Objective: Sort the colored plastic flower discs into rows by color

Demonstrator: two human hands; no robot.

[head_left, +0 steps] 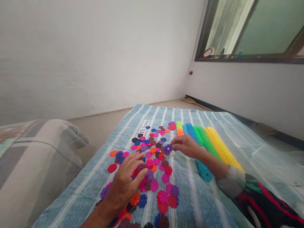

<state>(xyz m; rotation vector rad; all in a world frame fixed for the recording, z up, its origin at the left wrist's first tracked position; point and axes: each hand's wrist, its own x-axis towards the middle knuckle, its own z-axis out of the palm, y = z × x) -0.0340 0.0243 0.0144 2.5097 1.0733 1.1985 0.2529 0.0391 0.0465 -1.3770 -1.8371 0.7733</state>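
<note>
Between the thumb and fingertips of my right hand [186, 145] is a purple flower-shaped disc [167, 148], raised at the right side of a loose spread of discs. My left hand [124, 179] rests low over that spread, thumb apart from the fingers, with several discs partly hidden under it. Pink discs [154, 186], red discs [112, 168] and others in orange, blue, brown and black lie scattered and overlapping. Right of them, discs are stacked in long rows by colour: a yellow row [223, 147], a green row [210, 146] and a blue row [193, 134].
A blue striped cloth [190, 190] covers the table. Clear plastic sheeting [261, 158] lies at the right. A grey-and-white covered piece of furniture [47, 158] stands at the left. Short lime discs [179, 125] and a teal row [204, 171] flank the longer rows.
</note>
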